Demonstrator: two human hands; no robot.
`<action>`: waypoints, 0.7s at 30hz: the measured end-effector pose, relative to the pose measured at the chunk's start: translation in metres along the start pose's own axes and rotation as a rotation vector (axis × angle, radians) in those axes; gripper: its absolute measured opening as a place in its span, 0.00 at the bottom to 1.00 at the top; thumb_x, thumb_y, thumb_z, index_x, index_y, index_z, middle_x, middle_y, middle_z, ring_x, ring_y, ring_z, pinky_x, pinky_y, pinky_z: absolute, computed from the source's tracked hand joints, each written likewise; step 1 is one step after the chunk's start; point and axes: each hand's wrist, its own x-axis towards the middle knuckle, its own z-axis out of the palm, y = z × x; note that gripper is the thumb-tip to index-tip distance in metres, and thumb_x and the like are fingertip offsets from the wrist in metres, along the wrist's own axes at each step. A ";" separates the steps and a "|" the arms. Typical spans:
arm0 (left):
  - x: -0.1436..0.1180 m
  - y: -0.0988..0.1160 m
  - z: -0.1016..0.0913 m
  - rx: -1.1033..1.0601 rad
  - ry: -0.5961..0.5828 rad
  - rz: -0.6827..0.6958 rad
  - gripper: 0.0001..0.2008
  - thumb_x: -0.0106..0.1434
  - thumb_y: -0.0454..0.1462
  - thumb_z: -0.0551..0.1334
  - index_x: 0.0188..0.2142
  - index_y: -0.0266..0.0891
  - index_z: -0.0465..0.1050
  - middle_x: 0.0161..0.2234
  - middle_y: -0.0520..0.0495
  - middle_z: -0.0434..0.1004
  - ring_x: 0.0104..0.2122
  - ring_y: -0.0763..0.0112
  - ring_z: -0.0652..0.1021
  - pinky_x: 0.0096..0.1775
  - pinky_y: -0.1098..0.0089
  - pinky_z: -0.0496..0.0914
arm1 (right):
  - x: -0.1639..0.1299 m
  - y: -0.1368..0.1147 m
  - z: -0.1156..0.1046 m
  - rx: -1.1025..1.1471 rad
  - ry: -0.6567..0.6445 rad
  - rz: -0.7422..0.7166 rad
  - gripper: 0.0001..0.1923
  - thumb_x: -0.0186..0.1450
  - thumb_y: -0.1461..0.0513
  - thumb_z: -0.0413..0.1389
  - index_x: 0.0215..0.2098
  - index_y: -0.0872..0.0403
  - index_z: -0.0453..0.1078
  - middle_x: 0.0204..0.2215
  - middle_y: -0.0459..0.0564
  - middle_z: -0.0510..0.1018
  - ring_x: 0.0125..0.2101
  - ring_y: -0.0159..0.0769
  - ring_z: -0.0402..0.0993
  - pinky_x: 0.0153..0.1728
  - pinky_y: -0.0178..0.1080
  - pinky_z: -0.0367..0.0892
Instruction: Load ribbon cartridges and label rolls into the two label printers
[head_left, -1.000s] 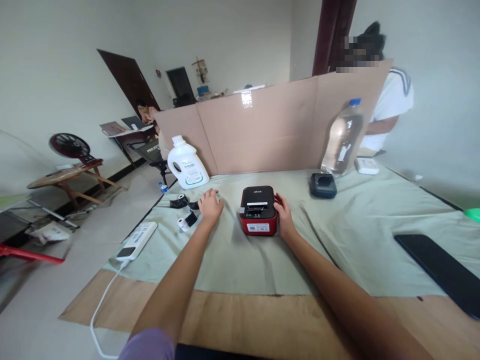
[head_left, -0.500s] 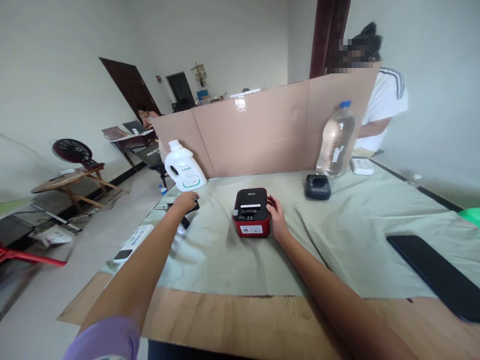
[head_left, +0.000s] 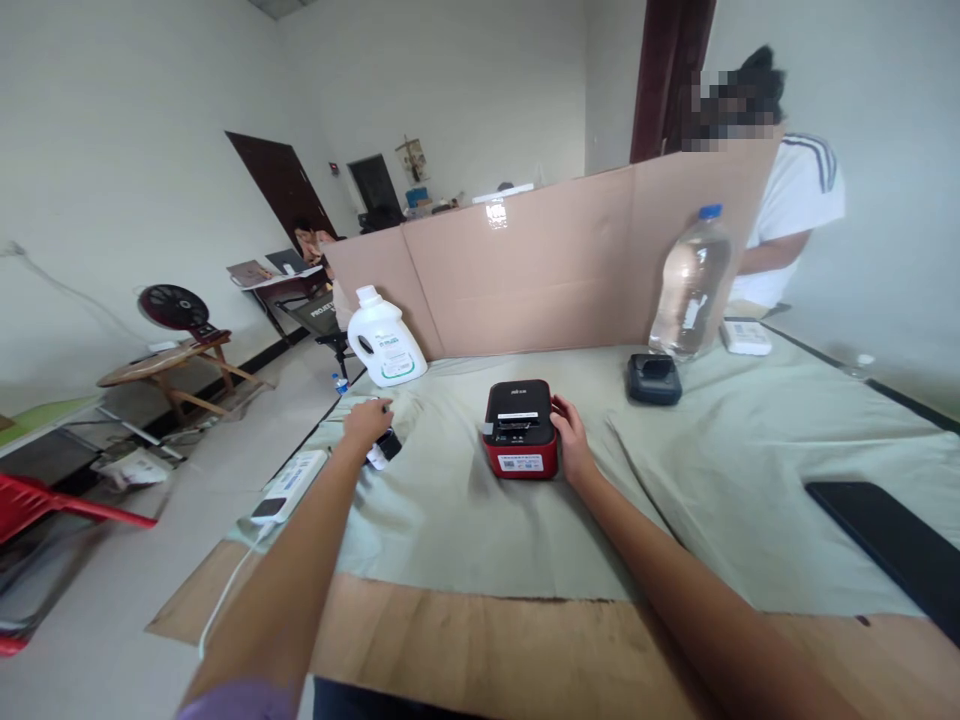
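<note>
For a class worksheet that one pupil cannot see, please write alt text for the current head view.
A person's right hand rests against a red and black device on a cloth-covered table, while the left hand is beside a small roll, near a white jug. A cardboard screen stands behind.

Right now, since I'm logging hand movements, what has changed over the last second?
The left hand has moved left, from beside the small rolls to over them. It now hides the farther roll; whether it grips it, I cannot tell. Unchanged: the right hand against the right side of the red-and-black device, and the white jug and clear bottle in place.
</note>
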 end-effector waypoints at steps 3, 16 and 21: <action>-0.023 0.053 0.026 -0.192 -0.017 -0.003 0.20 0.68 0.42 0.56 0.52 0.35 0.77 0.49 0.34 0.81 0.51 0.53 0.79 0.55 0.55 0.70 | -0.002 -0.003 0.003 -0.032 0.006 0.000 0.26 0.58 0.50 0.59 0.52 0.51 0.71 0.56 0.54 0.75 0.58 0.48 0.68 0.63 0.53 0.59; -0.101 0.129 0.071 -1.257 -0.317 -0.121 0.20 0.61 0.47 0.62 0.48 0.42 0.81 0.51 0.45 0.82 0.52 0.54 0.80 0.56 0.56 0.71 | -0.052 -0.041 0.000 -0.494 -0.257 -0.252 0.40 0.52 0.58 0.70 0.62 0.44 0.67 0.61 0.53 0.72 0.63 0.58 0.63 0.67 0.63 0.51; -0.032 0.079 0.037 -1.170 -0.132 -0.124 0.21 0.60 0.47 0.62 0.48 0.41 0.81 0.48 0.44 0.83 0.48 0.54 0.81 0.49 0.58 0.75 | 0.002 -0.028 0.088 -0.449 -0.436 -0.305 0.42 0.55 0.58 0.68 0.66 0.46 0.61 0.62 0.54 0.71 0.60 0.56 0.68 0.61 0.58 0.63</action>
